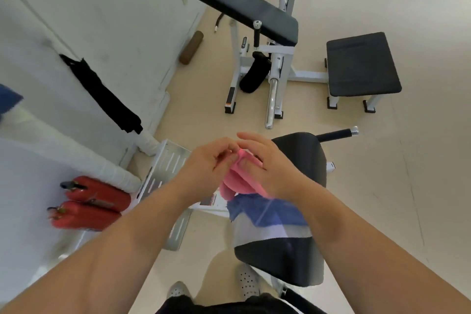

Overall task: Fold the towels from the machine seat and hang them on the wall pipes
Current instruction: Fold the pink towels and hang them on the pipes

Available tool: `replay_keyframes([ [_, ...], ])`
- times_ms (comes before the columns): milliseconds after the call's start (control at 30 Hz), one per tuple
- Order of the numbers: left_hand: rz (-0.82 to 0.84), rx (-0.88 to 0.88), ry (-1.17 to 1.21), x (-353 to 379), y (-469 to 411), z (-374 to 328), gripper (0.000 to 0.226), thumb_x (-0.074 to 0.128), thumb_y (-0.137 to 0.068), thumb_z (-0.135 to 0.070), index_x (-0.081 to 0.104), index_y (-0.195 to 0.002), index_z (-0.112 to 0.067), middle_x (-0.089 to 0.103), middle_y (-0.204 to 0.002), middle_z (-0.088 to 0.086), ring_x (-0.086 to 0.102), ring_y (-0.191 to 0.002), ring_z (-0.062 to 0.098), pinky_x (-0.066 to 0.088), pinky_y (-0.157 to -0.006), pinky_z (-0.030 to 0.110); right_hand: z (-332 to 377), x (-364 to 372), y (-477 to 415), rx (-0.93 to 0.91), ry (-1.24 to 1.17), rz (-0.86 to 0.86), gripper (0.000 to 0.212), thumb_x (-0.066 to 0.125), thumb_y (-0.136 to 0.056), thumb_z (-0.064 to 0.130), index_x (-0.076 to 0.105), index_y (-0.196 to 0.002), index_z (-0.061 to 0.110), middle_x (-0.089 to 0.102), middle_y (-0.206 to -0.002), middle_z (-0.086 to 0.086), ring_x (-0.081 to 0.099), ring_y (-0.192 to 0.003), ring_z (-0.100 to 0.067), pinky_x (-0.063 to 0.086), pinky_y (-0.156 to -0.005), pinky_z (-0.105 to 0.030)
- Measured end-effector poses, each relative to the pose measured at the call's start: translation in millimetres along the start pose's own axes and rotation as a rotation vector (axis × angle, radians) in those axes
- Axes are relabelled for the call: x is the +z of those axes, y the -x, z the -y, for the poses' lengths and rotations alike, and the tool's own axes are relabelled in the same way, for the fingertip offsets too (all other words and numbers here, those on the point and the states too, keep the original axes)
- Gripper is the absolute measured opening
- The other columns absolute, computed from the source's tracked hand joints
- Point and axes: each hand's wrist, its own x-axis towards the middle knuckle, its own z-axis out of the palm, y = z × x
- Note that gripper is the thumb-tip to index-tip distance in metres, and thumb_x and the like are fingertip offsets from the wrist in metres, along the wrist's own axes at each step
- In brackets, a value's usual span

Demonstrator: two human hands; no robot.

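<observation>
The fingers (224, 151) of the left hand (204, 164) and right hand (266, 164) curl together, pinching the top of a soft pink cloth towel (234, 183) held above the black padded machine seat (303, 160); a crumpled blue towel (265, 211) lies on that seat; left of the seat, a black towel (102, 94) hangs over a white wall pipe (147, 141).

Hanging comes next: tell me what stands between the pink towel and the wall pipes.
Nothing visible does. The left hand and right hand hold the pink towel above the seat; the wall pipes lie leftward across open space. A black towel covers part of one pipe.
</observation>
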Motion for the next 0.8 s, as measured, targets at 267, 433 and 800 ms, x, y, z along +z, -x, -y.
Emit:
replay_keyframes([
  [267,-0.313,-0.11,0.162,-93,77,-3,0.008,0.067,-0.096,-0.017,0.068,-0.089,-0.019,0.058,-0.069,0.001,0.052,-0.065,0.008,0.044,-0.063,0.021,97,41,-54,-0.314,-0.041,0.111,0.007,0.065,-0.091,0.017,0.06,-0.091,0.022,0.062,-0.108,0.005,0.057,-0.103,-0.012,0.045,-0.091,-0.029],
  [433,-0.416,-0.258,0.204,-136,145,50,0.013,0.073,-0.09,-0.009,0.072,-0.093,-0.021,0.063,-0.073,0.005,0.055,-0.069,0.011,0.049,-0.07,0.032,157,100,-86,-0.335,-0.051,0.14,0.013,0.068,-0.084,0.016,0.058,-0.08,0.023,0.068,-0.093,0.005,0.063,-0.094,-0.014,0.05,-0.088,-0.039],
  [800,-0.625,-0.737,0.052,-203,310,219,0.021,0.067,-0.085,-0.009,0.064,-0.071,-0.023,0.064,-0.075,-0.003,0.055,-0.072,0.016,0.042,-0.065,0.03,253,261,-124,-0.158,0.079,0.043,0.018,0.053,-0.088,0.033,0.049,-0.076,0.021,0.056,-0.068,-0.004,0.052,-0.064,-0.017,0.043,-0.062,-0.039],
])
